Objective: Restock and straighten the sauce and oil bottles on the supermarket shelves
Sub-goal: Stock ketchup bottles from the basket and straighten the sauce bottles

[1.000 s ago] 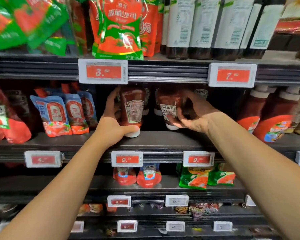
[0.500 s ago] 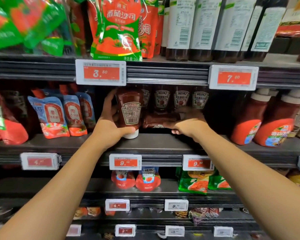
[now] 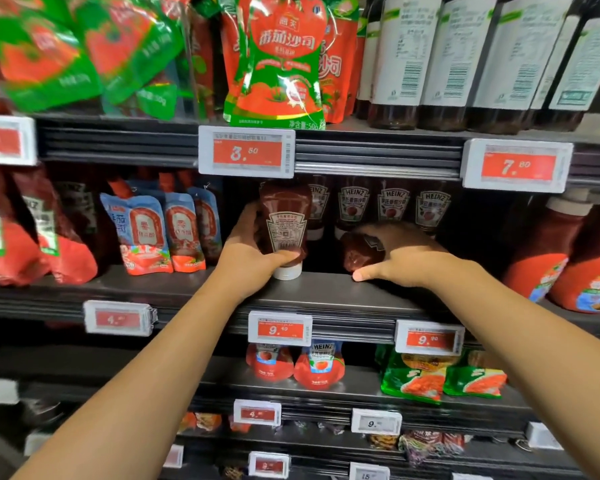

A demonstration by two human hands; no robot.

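My left hand (image 3: 248, 254) grips an upside-down Heinz ketchup bottle (image 3: 284, 220) that stands on its white cap at the front of the middle shelf (image 3: 326, 289), its back label toward me. My right hand (image 3: 400, 256) holds a second ketchup bottle (image 3: 359, 251) lying on its side on the same shelf, just to the right. Behind both hands a row of Heinz bottles (image 3: 392, 206) stands upright with labels facing out.
Blue and red sauce pouches (image 3: 146, 233) stand left of my left hand. Large red bottles (image 3: 548, 251) fill the right end of the shelf. Green-and-red pouches (image 3: 274, 64) and dark bottles (image 3: 430, 60) sit on the shelf above. Price tags (image 3: 246, 155) line the shelf edges.
The bottle in my right hand has gone from upright to lying on its side on the shelf, uncovering the row behind. My left hand has kept its hold on the standing bottle.
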